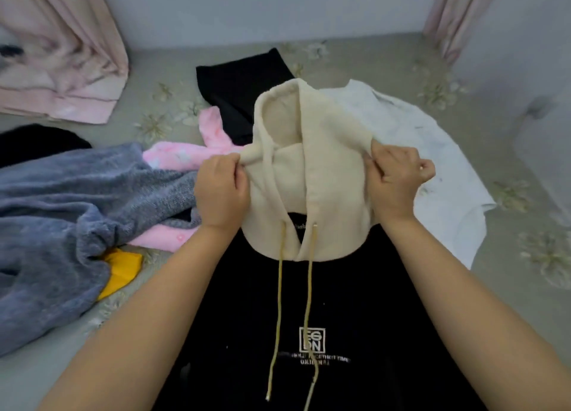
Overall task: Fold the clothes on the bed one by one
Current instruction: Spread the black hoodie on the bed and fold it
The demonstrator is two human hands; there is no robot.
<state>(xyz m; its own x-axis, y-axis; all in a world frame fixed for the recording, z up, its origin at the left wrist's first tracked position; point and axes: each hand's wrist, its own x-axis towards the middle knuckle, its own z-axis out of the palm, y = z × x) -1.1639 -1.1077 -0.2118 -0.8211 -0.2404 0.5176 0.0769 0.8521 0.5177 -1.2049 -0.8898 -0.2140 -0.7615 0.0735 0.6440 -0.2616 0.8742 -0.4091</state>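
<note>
A black hoodie (355, 311) with a white printed logo lies flat on the bed in front of me. Its cream hood (324, 169) is lifted above the black body, two cream drawstrings hanging down from it. My left hand (221, 191) pinches the hood's left edge. My right hand (395, 181) grips the hood's right edge, fingers curled into the fabric. Both hands hold the hood up at about the same height.
A grey fleece garment (68, 219) is heaped at the left, with pink clothing (182, 154) and a yellow piece (120, 271) beside it. A folded black item (241, 98) lies behind the hood, a white shirt (432, 163) to the right. Pink curtains (61, 55) hang onto the floral bedsheet (509, 256).
</note>
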